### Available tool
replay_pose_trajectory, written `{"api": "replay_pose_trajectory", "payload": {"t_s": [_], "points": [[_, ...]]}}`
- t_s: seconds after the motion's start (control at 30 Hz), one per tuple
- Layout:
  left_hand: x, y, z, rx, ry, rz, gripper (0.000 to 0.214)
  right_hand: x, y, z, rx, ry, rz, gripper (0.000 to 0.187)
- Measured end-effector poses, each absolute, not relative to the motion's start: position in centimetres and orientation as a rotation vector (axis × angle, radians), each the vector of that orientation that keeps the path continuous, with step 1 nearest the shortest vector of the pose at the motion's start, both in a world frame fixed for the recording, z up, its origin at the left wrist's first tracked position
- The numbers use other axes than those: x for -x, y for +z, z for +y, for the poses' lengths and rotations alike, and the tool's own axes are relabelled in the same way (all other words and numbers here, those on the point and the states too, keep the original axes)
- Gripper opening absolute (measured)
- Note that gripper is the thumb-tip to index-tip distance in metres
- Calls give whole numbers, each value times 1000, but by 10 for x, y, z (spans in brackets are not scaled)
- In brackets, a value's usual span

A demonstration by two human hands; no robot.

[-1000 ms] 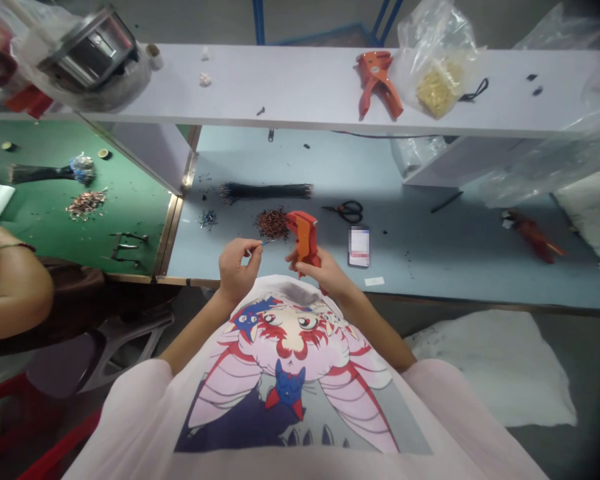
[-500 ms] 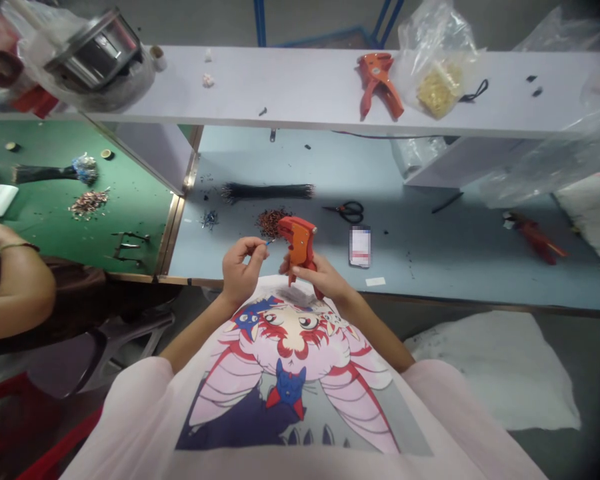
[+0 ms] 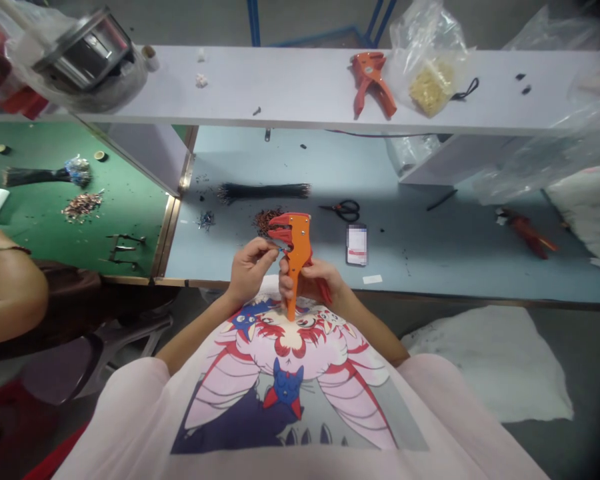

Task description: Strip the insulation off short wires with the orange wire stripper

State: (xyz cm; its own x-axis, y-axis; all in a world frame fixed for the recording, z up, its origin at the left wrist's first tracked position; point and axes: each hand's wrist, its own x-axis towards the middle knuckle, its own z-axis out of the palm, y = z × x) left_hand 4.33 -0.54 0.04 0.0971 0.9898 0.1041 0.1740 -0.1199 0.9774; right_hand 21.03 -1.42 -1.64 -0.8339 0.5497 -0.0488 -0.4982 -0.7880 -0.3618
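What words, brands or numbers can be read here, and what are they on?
None can be read.
Card beside the scissors: blurred out, unreadable.
White paper slip: too small to tell.
Orange wire stripper: no legible marking.
T-shirt cartoon: no words visible.

I'm working in a wire-processing workshop: I'm holding an orange wire stripper [image 3: 295, 250] in my right hand [image 3: 307, 280], a bundle of black wires [image 3: 263, 192] is lying at twelve o'clock on the blue bench top [image 3: 405, 267], and a co-worker's arm [image 3: 10, 307] is resting at nine o'clock beside a green bench [image 3: 130, 223]
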Motion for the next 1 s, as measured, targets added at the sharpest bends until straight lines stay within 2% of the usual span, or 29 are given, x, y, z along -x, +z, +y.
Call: {"api": "replay_pose_trajectory", "payload": {"t_s": [0.33, 0.73, 1.0], "points": [[-53, -1, -7, -1486, 1105, 1127, 18, -215, -23, -18, 213, 2504, -574, 32], [-58, 8, -4, -1612, 1068, 1039, 22, -209, -33, -22, 15, 2477, -595, 31], [-57, 8, -2, -1730, 1187, 979, 15, -206, -33, -20, -20, 2510, -556, 32]]}}
